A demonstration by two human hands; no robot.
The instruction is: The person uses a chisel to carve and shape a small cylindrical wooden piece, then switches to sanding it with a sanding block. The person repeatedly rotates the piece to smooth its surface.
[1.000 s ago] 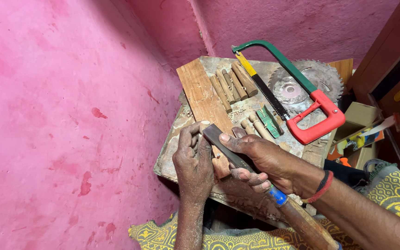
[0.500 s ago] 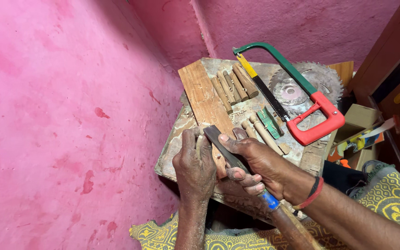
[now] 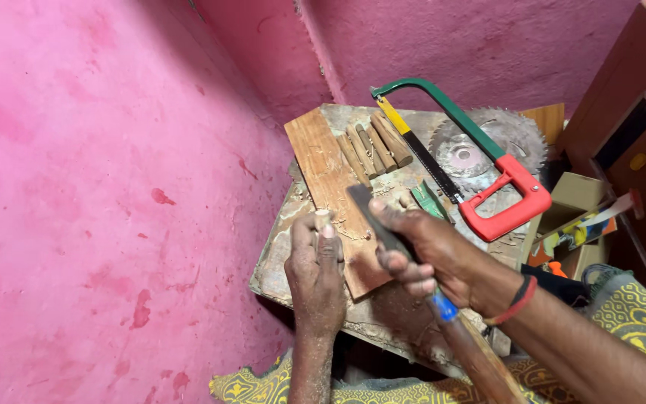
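My left hand (image 3: pixel 315 275) grips a short wooden peg (image 3: pixel 323 218) that sticks up from my fist over a reddish wooden board (image 3: pixel 321 161). My right hand (image 3: pixel 434 258) is wrapped around a flat dark metal file (image 3: pixel 374 215) with a blue collar and a wooden handle (image 3: pixel 480 363). The file's blade points up and to the left, its tip just right of the peg. The board lies on a small worn workbench (image 3: pixel 282 251).
Several more wooden pegs (image 3: pixel 374 146) lie in a row at the board's far end. A hacksaw (image 3: pixel 480 161) with a green frame and red handle rests over a round saw blade (image 3: pixel 487 146). Pink walls stand at the left and behind, cardboard boxes (image 3: pixel 581 217) at the right.
My right hand and the file have slid back toward me and to the right. My left hand has raised the peg a little, so its top end shows.
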